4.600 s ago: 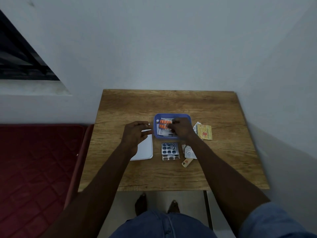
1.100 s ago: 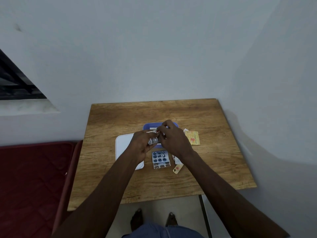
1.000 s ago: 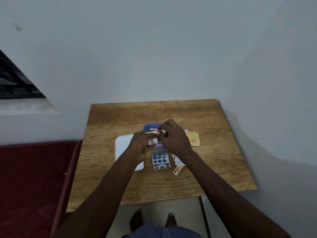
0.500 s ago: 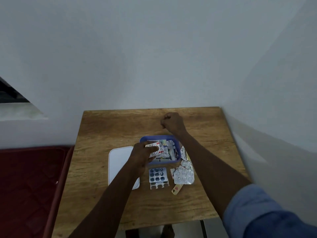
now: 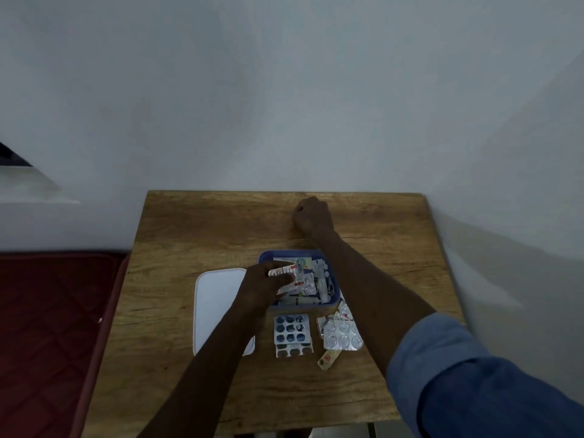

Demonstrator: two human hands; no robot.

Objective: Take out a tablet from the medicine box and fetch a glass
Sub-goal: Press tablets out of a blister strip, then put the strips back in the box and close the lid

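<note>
medicine box [image 5: 335,300] under left hand [image 5: 264,286]; right hand [image 5: 311,216] fisted beyond it.

- A wooden table [image 5: 189,390] stands in the corner of the room, against the pale wall [image 5: 284,90].
- A white lid [image 5: 215,298] lies flat on the tabletop, left of the middle.
- A strip with dark round pills [image 5: 291,328] lies near the front of the tabletop.
- A silver strip with clear bumps [image 5: 343,335] lies just right of the dark one.
- A small yellow packet [image 5: 328,359] lies close in front of the silver strip.
- A red mattress [image 5: 47,336] sits along the table's left edge.
- A white ledge [image 5: 28,188] sticks out from the wall, far left.
</note>
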